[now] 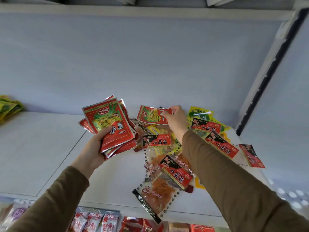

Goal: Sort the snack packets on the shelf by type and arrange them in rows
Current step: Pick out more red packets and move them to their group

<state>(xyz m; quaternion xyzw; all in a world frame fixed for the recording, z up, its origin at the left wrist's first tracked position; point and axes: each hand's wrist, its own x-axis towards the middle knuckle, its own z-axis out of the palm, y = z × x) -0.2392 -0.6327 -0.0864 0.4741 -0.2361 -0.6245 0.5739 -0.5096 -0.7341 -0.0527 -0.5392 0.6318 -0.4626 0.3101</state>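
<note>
left hand (pixel 93 148) gripping fanned stack of red packets (pixel 110 126), fingers curled round it | right hand (pixel 175 120) pinching another red packet (pixel 153 115) off mixed pile (pixel 167 151) on shelf (pixel 50 148) | risk: I'm overloading the slick stack, could slide out; sleeve dragging pile off front edge

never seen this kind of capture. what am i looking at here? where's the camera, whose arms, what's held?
No robot here: a person sorts snacks with bare hands. The single picture comes from a wide-angle camera worn on their head, looking forward and down, so the arms in brown sleeves are their own. The left hand grips a stack of red packets of one kind. The right hand pinches one more matching red packet, lifted above the heap. On the white shelf lies a mixed pile: red-and-black labelled packets, clear ones, a yellow-green packet. Another yellow-green heap sits far left.
</note>
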